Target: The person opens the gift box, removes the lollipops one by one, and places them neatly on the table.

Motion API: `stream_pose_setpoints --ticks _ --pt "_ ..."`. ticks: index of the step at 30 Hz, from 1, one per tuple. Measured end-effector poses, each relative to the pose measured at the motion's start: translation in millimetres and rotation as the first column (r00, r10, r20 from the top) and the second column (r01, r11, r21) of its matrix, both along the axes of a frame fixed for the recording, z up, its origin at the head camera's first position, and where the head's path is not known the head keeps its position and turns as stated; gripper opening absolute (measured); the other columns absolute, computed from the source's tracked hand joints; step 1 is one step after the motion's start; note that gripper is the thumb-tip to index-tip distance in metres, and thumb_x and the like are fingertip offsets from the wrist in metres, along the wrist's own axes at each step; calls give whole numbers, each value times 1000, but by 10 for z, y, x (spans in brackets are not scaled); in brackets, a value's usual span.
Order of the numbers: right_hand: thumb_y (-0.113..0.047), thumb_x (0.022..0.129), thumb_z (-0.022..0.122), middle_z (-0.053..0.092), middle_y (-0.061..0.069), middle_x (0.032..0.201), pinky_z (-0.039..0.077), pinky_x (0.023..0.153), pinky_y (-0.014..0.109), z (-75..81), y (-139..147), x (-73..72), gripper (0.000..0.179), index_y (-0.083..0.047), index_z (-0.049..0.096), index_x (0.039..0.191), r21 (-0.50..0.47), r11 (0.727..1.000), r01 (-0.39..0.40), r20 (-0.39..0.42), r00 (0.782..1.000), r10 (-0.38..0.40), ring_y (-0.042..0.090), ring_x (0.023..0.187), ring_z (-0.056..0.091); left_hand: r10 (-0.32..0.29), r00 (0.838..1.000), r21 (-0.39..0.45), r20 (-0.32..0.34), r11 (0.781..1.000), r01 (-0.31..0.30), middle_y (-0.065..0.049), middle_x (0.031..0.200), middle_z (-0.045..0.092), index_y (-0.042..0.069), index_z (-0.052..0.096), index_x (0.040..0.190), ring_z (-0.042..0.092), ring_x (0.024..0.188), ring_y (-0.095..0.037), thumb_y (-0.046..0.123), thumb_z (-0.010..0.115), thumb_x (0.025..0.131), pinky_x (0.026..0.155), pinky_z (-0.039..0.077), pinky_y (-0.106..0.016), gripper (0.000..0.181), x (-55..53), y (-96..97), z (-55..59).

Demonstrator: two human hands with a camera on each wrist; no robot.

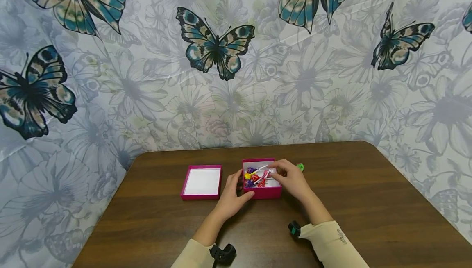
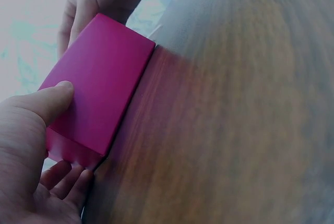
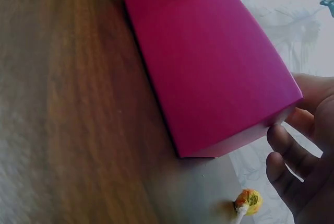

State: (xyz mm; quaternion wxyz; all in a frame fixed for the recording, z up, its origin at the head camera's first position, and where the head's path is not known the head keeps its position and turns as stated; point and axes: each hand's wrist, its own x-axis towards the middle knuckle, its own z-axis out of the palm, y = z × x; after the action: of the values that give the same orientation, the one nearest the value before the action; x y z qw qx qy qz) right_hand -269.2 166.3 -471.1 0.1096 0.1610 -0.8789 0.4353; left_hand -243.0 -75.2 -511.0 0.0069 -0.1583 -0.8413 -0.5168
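Observation:
An uncovered magenta box [image 1: 262,193] with a white inside holds several wrapped lollipops [image 1: 254,177], purple, yellow and red, with white sticks. My left hand [image 1: 231,196] grips its near left corner, the thumb on the front wall and the fingers curled along the left side. From the right, my right hand [image 1: 293,178] reaches over the box's rim. Its thumb and index fingertip stand apart beside a white stick and a red wrapper, while the other fingers [image 3: 282,145] hang by the outer right wall. A green lollipop [image 1: 300,166] lies on the table behind the right hand.
To the left of the box, a magenta lid [image 1: 201,197] lies with its white inside up. All of this stands on a brown wooden table [image 1: 155,219]. Behind its far edge hangs a butterfly-patterned cloth [image 1: 236,108].

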Motion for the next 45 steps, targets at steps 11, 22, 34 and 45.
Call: stream_pose_setpoints --ticks 11,22,34,45 --pt "-22 85 80 71 2 96 37 65 26 34 -60 -35 23 -22 77 108 176 984 -25 -63 997 37 14 78 43 2 1000 -11 7 1000 -2 -15 147 39 10 28 156 50 129 -28 34 73 90 107 50 -46 84 -6 -19 15" --pt "-22 77 86 74 -5 106 37 77 35 148 -96 -101 21 -25 79 97 384 921 -66 -200 968 152 15 88 45 -8 1000 3 -10 1000 8 -18 146 39 7 27 156 50 130 -29 33 73 91 106 50 -46 84 -10 -20 11" --pt "-21 82 81 76 -9 108 36 77 31 266 -117 -244 18 -24 79 100 473 831 -293 4 944 331 15 87 49 -17 1000 5 -15 1000 17 -17 146 39 7 27 156 50 130 -28 33 72 91 106 50 -46 83 -1 -5 1" --pt "-17 86 78 75 -6 109 44 81 31 248 -148 -298 22 -24 78 106 398 815 -421 204 907 369 18 98 52 -12 1000 -4 -17 1000 12 -16 146 40 7 28 156 50 131 -28 32 72 91 107 49 -44 82 -4 -16 10"
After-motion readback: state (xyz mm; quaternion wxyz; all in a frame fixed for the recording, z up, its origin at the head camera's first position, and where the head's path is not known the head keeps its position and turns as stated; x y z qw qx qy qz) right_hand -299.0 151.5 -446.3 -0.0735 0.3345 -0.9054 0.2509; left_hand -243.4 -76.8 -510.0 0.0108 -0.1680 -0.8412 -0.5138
